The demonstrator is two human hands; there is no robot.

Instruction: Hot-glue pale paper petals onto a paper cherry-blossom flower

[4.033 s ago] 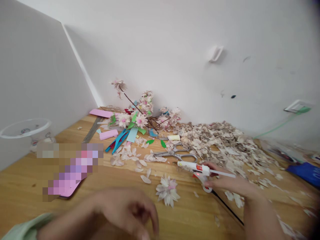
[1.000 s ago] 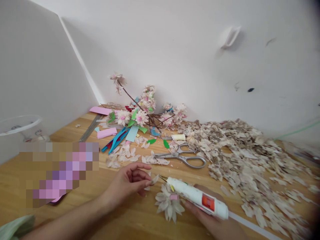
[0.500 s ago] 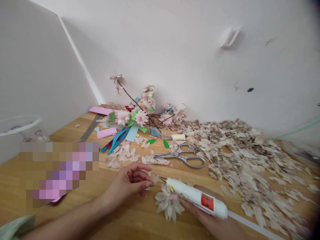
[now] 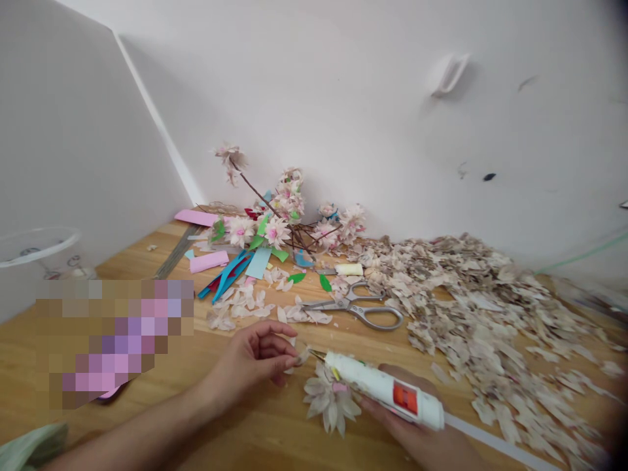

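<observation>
The right hand [image 4: 405,418] curls under a white glue gun [image 4: 383,387], gripping its body so the nozzle slants toward a small petal [image 4: 303,355]. The left hand [image 4: 250,366] pinches that petal narrowly between its fingertips, holding it up to the nozzle, just above a loose paper flower [image 4: 330,400] lying on the wooden table [image 4: 147,255]. Beyond lie open scissors [image 4: 356,311], within easy reach, a heap of cut petals [image 4: 471,314], and flowered branches [image 4: 279,222] against the wall [image 4: 343,118].

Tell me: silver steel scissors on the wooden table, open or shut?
Shut: the silver steel scissors show blades lying together as one point.
</observation>
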